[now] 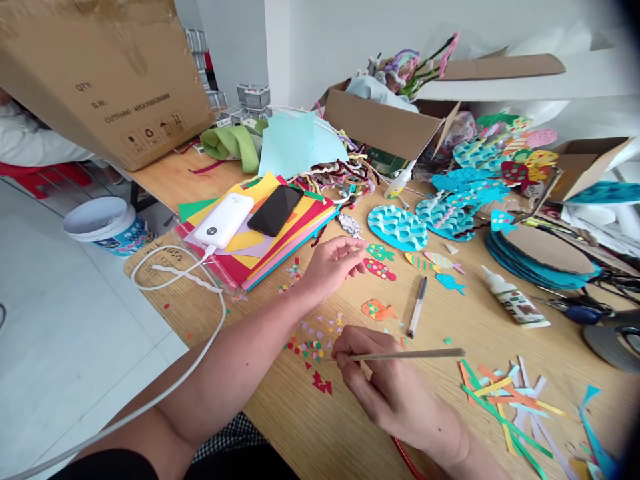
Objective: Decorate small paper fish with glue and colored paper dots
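Observation:
My left hand (336,267) reaches over the wooden table (310,427), its fingers curled near a green paper fish (381,252) and a red spotted fish (380,269); whether it pinches anything is too small to tell. In my right hand (385,380) is a thin stick (410,355), held between thumb and fingers, its tip over small paper dots (314,349). Red paper scraps (322,383) lie beside that hand. An orange fish (379,309) rests between the hands, with a pen (417,307) to its right. Striped and blue fish (450,283) lie farther right.
Coloured paper sheets (280,247) carry a white power bank (225,220) and a black phone (275,209). A white cable (223,320) crosses my left arm. Glue bottle (515,297), tape roll (617,340) and paper strips (510,393) lie right. Cardboard boxes (380,119) stand behind.

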{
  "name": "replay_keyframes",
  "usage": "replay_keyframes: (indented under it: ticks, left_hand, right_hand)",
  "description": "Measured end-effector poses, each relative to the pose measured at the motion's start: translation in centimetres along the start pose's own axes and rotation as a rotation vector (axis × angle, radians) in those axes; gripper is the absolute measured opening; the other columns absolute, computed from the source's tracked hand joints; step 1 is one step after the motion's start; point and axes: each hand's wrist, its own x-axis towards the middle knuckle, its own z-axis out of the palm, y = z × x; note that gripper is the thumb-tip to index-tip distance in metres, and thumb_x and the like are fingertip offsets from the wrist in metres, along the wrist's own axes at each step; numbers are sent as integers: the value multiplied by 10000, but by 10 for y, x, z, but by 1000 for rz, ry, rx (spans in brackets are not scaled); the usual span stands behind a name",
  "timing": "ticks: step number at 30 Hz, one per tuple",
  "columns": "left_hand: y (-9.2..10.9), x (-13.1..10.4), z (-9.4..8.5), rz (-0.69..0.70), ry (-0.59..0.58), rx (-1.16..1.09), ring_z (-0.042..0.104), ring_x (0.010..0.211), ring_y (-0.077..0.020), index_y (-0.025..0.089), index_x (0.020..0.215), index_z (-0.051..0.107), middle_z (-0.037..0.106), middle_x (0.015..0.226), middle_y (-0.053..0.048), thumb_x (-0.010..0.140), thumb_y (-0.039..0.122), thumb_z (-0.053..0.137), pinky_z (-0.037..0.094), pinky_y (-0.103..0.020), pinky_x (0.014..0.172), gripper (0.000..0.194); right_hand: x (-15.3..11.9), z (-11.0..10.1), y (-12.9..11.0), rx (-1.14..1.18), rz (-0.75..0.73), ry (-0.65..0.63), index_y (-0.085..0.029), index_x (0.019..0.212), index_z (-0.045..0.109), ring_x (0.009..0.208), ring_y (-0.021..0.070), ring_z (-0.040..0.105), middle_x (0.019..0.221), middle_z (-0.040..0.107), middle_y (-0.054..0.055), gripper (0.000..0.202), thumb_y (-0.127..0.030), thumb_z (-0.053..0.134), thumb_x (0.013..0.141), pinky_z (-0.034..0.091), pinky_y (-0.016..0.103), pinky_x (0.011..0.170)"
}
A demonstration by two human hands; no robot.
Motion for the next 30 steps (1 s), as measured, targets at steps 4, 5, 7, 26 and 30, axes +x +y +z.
replay_keyframes:
  ticks: [4,5,7,26,30]
  left_hand:
    - [2,-1,1,-13,5,-15,551,559,-96,163,930,645,618,623,16,767,332,655,372,-218,517,235]
    - [2,-1,1,-10,3,-18,548,556,-95,162,928,644,616,620,18,765,330,653,370,-218,515,234]
    - [2,-1,1,-1,-3,-21,546,553,-94,162,924,641,615,618,20,762,331,651,368,-217,513,234]
    - [2,-3,2,2,-60,4,549,574,-87,136,964,634,621,645,13,781,309,629,384,-205,532,252]
    - [5,-4,2,-10,-63,1,548,576,-85,137,954,630,621,652,15,780,280,620,385,-204,538,225]
  right_hand:
    - [3,4,-1,-37,-26,-6,-202,770,467,587,124,481,680,548,8,161,-83,392,848,368,237,547]
    - [3,5,-1,-30,-34,1,-202,767,467,584,123,481,679,547,7,160,-85,392,847,367,236,544]
    - [2,4,0,9,-39,33,-203,761,468,585,121,489,676,550,3,156,-95,395,848,376,236,550]
    - [-4,8,-3,24,-79,117,-205,774,446,572,110,462,675,537,-10,140,-81,405,823,354,226,543]
    - [-2,12,-3,-38,-85,100,-206,774,438,561,117,439,664,516,-7,149,-74,387,820,332,232,530]
